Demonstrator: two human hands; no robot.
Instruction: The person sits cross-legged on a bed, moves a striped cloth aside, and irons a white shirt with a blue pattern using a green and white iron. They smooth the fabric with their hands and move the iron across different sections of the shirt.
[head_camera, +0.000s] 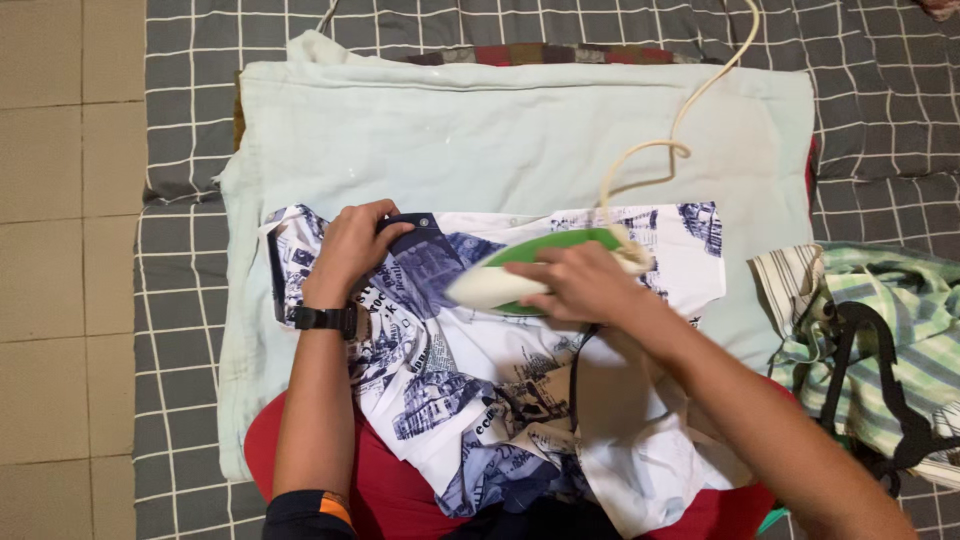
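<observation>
Both forearms reach forward from the bottom edge. The left hand (355, 245), a black watch (322, 318) on its wrist, lies flat with fingers curled over the dark collar of the white and navy printed shirt (450, 380), pinning it. The right hand (580, 285) is wrapped tight around the handle of the green and white iron (520, 270), pressed on the shirt. Beneath lies a pale towel (500, 130) on the grey checked bed (180, 100); a cream cord (680, 120) loops beyond. A striped garment (900, 290) sits right

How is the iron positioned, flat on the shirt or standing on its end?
Flat. The iron lies soleplate-down on the shirt, gripped by the right hand; the left hand presses the collar.
</observation>
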